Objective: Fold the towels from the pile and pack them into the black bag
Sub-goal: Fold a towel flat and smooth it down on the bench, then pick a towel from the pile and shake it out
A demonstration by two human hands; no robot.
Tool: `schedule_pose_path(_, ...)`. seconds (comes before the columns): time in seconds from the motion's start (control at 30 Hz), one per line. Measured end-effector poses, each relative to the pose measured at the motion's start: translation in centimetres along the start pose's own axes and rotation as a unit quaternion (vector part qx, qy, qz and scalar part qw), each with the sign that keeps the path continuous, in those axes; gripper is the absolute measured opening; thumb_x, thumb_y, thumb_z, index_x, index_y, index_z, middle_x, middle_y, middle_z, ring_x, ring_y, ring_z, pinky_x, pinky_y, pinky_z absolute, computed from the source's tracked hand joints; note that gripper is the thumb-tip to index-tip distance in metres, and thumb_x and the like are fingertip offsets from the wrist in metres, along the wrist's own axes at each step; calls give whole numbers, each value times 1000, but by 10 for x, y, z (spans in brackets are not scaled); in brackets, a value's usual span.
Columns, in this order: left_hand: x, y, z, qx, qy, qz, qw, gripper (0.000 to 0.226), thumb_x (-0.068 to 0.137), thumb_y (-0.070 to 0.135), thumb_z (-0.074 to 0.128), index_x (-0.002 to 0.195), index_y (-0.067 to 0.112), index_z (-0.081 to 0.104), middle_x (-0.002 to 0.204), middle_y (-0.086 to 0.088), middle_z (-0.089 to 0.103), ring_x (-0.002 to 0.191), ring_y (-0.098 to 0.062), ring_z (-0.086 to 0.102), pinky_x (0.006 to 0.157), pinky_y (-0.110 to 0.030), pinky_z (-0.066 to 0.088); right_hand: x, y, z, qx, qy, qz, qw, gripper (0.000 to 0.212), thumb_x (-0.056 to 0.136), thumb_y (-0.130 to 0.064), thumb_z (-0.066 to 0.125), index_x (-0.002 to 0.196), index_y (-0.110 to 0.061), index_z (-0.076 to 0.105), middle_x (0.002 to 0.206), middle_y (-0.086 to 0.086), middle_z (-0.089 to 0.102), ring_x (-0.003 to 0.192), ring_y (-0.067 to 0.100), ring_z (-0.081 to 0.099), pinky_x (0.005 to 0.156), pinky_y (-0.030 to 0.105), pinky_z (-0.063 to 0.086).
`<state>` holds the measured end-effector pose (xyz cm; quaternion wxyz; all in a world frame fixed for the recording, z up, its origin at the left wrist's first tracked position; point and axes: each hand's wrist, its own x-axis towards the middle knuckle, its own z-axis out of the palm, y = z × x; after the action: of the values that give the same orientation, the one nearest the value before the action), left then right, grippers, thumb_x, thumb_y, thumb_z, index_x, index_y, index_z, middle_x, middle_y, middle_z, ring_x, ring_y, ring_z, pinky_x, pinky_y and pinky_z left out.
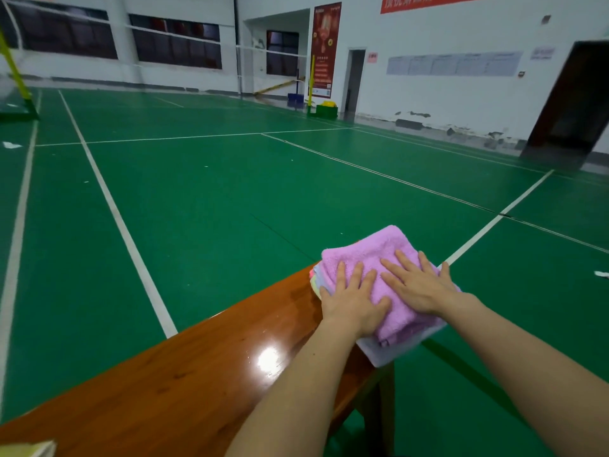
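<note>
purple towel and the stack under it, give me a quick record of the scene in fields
top towel: purple towel, folded, on top of the stack
stack: folded towels in several colours, at the far end of the bench
surface: glossy wooden bench
left hand: flat, pressing on the purple towel
right hand: flat, pressing on the purple towel
black bag: not in view
floor: green court with white lines

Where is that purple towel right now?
The purple towel lies atop a stack of folded towels at the far end of the wooden bench, under both flat hands, left hand, right hand.
</note>
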<state>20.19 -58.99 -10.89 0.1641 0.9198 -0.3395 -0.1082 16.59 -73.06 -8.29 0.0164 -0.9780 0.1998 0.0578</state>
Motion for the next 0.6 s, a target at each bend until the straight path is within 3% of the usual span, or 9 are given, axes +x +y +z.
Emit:
schedule_pose_path(0.13,-35,-7,-13,53,-21,4,998,64,97,57,19,150,31,-5,157,2,-13,144,-22,-14,114,-55,-6,-25,-23,-14,46,-46,21,998,52,99,-51,8,149,-39,3,158,-5,-12,144,32,-12,110,63,-5)
schedule_pose_path(0.23,-83,-32,-17,63,-35,-24,997,63,97,55,20,150,27,5,158,-1,-7,145,-24,-11,114,-54,-6,-49,-43,-9,72,-58,15,996,56,97,-54,7,149,-36,-1,158,-2,-14,144,34,-11,110,62,-5)
schedule_pose_path(0.37,-166,-85,-42,97,-17,-102,990,62,97,54,26,146,16,28,157,-5,14,146,-24,-1,116,-51,-3,-89,-99,-1,190,10,-16,982,55,99,-50,14,150,-32,9,159,0,-4,145,32,-5,113,57,-1)
schedule_pose_path(0.47,-259,-127,-49,135,40,-160,977,55,98,47,30,143,17,34,155,-3,24,146,-21,5,116,-49,-2,-147,-182,28,317,35,-108,942,52,100,-45,23,148,-27,22,159,1,3,146,24,1,117,49,2)
schedule_pose_path(0.6,-381,-189,-57,231,47,-219,947,44,96,37,40,138,23,43,151,1,31,146,-22,9,116,-47,-2,-233,-300,65,424,-94,-257,864,47,101,-41,27,145,-24,32,158,-2,7,145,15,9,116,34,11)
